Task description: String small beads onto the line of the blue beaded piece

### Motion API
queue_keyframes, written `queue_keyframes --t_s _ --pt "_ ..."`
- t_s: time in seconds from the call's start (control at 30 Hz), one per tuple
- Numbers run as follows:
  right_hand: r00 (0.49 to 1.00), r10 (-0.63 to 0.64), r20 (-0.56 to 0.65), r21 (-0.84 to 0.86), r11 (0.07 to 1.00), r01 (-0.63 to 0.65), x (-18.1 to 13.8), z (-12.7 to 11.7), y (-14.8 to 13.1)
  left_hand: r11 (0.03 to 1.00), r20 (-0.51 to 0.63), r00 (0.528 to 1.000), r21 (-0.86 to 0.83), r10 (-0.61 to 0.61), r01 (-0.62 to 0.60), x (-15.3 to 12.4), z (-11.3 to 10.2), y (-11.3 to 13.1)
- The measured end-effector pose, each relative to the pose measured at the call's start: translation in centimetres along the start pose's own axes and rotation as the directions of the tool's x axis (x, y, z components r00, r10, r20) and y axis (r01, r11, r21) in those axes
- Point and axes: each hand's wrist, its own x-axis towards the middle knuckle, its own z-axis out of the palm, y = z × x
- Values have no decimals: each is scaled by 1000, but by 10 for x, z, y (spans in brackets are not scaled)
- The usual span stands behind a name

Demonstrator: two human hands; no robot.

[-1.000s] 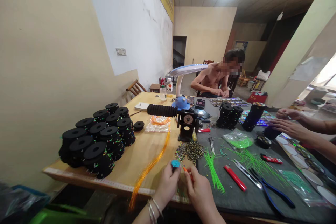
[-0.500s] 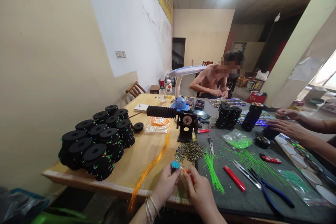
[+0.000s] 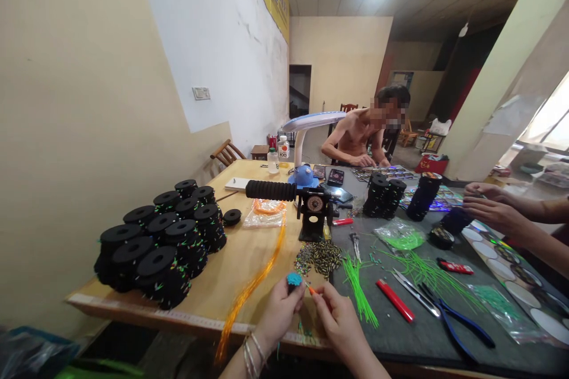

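My left hand (image 3: 278,311), with bangles at its wrist, is closed around a small dark piece topped with a cluster of turquoise bits (image 3: 294,279). Close beside it, my right hand (image 3: 335,314) pinches a thin orange-handled tool (image 3: 312,291), its fine tip pointing at the left fingers. What the tip touches is too small to make out. Just beyond both hands lies a pile of small dark and gold beads (image 3: 326,257). A strand of orange line (image 3: 253,291) runs down the table to the left of my left hand.
Stacked black foam spools (image 3: 156,262) stand at the left. A black winding device (image 3: 313,213) and a lamp (image 3: 304,174) are ahead. Green strips (image 3: 361,293), a red lighter (image 3: 395,300), tweezers (image 3: 415,291) and blue-handled pliers (image 3: 462,325) lie right. Two other people work nearby.
My hands keep nearly the same pose and grips. The view has shifted slightly. At the right, a co-worker's hands have lifted a little from the dark spool; the person across has moved their hands.
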Motion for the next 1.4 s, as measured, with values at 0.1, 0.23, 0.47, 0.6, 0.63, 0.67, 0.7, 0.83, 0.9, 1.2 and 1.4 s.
queue_keyframes --t_s 0.1,0.23,0.47,0.6,0.63,0.67,0.7,0.83,0.9,1.2,1.4 --pt "1000 11 6 48 999 -11 -1 -1 -1 1000 -1 1000 -17 -4 4 0 1 2" --pt "999 44 25 142 989 -47 0 -1 0 997 -16 1000 -72 -14 13 -2 3 6" --pt "986 144 88 338 926 -166 -3 -7 -1 999 25 1000 -44 4 -3 -9 4 13" --pt "990 116 80 273 953 -133 -12 -17 -4 979 86 982 101 168 -176 -13 3 22" --pt "992 103 74 239 964 -118 -14 -20 -5 962 106 970 142 217 -231 -14 2 26" --pt "993 92 69 200 974 -104 -17 -24 -7 940 123 955 182 269 -288 -16 2 30" --pt "995 83 64 156 983 -92 -19 -27 -9 913 137 937 218 321 -345 -18 1 34" --pt "998 42 42 -25 999 -41 -27 -39 -21 799 239 862 327 447 -505 -27 0 52" --pt "999 18 48 -86 996 -14 -29 -44 -27 759 338 838 367 429 -537 -28 0 59" --pt "978 13 209 -147 989 18 -23 -58 -37 712 486 825 468 288 -524 -19 -6 50" --pt "963 29 268 -61 998 -13 -17 -57 -31 807 395 890 435 227 -399 -18 -14 39"
